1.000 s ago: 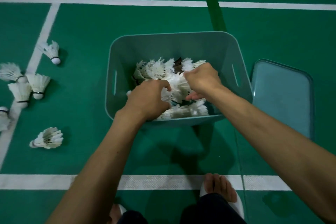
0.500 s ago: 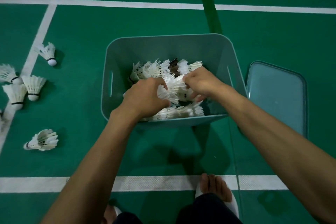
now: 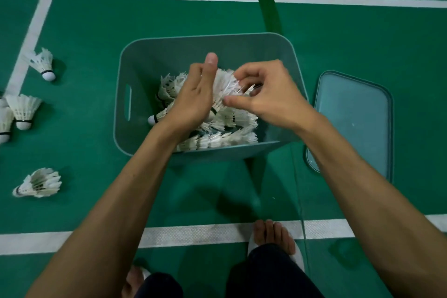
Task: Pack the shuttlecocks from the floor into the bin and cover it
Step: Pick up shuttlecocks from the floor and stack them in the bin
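Both hands are over the bin (image 3: 135, 75), working at a clump of shuttlecocks (image 3: 226, 82) held just above the heap already inside — this looks like the loading step, with the bunch being teased apart or settled onto the pile. The left hand (image 3: 193, 101) is curled around the clump from the left side, thumb standing straight up; the right hand (image 3: 266, 94) pinches at the feather tips, thumb and forefinger drawn together, the other fingers loosely bent.

The packed shuttlecocks (image 3: 217, 138) sit mostly toward the near and right part of the bin; the far left corner inside is bare, so there is room to lay more there.

The job is far from finished, I would judge. Loose shuttlecocks lie out on the green floor (image 3: 96, 31) to the left: one (image 3: 43, 64) near the white court line, a small group (image 3: 21, 111) at the left edge of view, another (image 3: 38, 182) nearer. The next move would be to let this bunch go and reach left — that stretch of floor is open.

The lid (image 3: 353, 116) lies flat just right of the bin, near the right forearm, close enough to fetch last.
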A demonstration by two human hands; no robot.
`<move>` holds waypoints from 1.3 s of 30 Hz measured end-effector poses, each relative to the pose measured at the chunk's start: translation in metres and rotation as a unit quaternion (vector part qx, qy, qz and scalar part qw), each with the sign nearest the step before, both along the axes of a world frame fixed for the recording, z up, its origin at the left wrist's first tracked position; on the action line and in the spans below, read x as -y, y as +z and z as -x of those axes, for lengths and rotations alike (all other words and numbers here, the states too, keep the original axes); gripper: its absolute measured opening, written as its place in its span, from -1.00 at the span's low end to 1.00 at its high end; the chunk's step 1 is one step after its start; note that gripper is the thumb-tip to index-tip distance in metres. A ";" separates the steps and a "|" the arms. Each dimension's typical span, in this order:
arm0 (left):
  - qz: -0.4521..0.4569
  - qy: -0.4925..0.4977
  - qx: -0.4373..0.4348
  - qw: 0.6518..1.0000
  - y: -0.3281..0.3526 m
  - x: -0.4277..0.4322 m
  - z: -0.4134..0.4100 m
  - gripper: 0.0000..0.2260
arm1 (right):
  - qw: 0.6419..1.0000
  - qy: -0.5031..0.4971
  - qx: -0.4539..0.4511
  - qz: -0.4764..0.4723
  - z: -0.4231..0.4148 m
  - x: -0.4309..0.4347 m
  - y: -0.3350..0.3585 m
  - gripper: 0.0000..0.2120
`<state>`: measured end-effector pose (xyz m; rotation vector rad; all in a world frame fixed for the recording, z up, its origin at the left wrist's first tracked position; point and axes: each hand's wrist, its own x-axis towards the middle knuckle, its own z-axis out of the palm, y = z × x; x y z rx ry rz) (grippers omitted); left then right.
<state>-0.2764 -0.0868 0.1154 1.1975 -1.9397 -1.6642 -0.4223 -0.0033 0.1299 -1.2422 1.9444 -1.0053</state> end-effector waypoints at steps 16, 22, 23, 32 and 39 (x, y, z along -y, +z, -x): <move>0.327 -0.125 0.281 0.893 -0.022 0.011 -0.027 -0.68 | 0.954 -0.222 -0.087 -0.180 0.003 0.034 -0.022 -0.91; 0.309 -0.127 0.261 0.906 -0.025 0.010 -0.032 -0.66 | 0.915 -0.272 0.188 -0.230 0.006 0.030 -0.031 -0.93; 0.305 -0.134 0.263 0.905 -0.026 0.010 -0.032 -0.66 | 0.913 -0.259 0.205 -0.241 0.004 0.030 -0.031 -0.93; 0.264 -0.221 0.277 0.897 -0.025 0.020 -0.034 -0.61 | 0.912 -0.221 0.175 -0.297 -0.003 0.047 -0.037 -0.83; 0.245 -0.231 0.280 0.899 -0.025 0.017 -0.039 -0.59 | 0.945 -0.154 -0.042 -0.287 -0.007 0.044 -0.039 -0.87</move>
